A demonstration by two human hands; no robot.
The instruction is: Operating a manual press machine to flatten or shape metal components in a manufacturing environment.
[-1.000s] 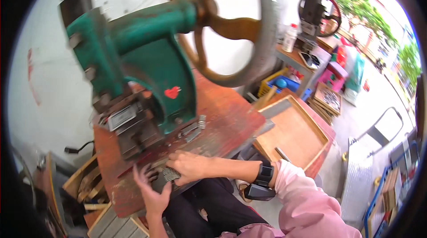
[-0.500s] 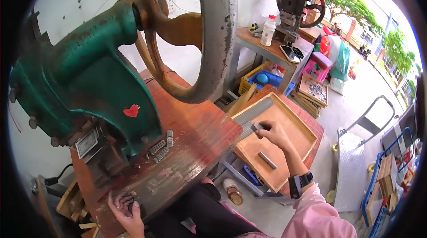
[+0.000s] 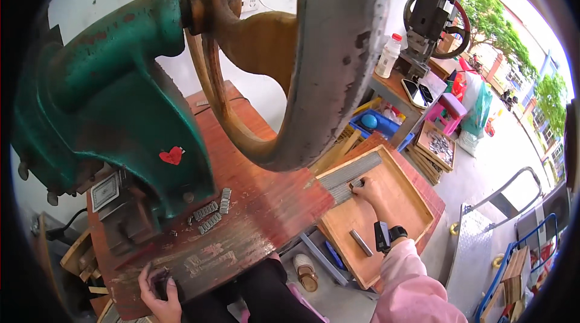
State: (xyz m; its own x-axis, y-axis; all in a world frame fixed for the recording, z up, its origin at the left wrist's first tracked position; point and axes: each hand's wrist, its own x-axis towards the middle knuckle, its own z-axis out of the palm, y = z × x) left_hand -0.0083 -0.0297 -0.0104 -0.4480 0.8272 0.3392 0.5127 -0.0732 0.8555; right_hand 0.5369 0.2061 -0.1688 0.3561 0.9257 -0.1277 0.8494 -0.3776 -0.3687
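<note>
The right hand (image 3: 370, 192) reaches out to the person's right, over a shallow wooden tray (image 3: 403, 225) that sits lower than the bench (image 3: 254, 214). Its fingers close on the near end of a grey row of stacked metal strips (image 3: 353, 173) that lies along the tray's far-left edge; the fingertips pinch a small piece there, though how much they hold is too small to tell. A dark watch (image 3: 386, 235) sits on the wrist, above a pink sleeve (image 3: 411, 281). A single short grey bar (image 3: 361, 243) lies loose on the tray floor, just beside that wrist.

The left hand (image 3: 158, 294) rests at the near-left corner of the worn red bench, fingers curled around a small dark part (image 3: 162, 279) that it presses against the bench top.

Beyond the left hand stands a green press (image 3: 109, 111) with a red heart mark, and its large flywheel (image 3: 314, 63) arches over the bench between the two hands. A few small grey metal clips (image 3: 212, 213) lie on the bench at the foot of the press, well apart from either hand. Far beyond the right hand, a white bottle (image 3: 388, 56) stands on a side table.
</note>
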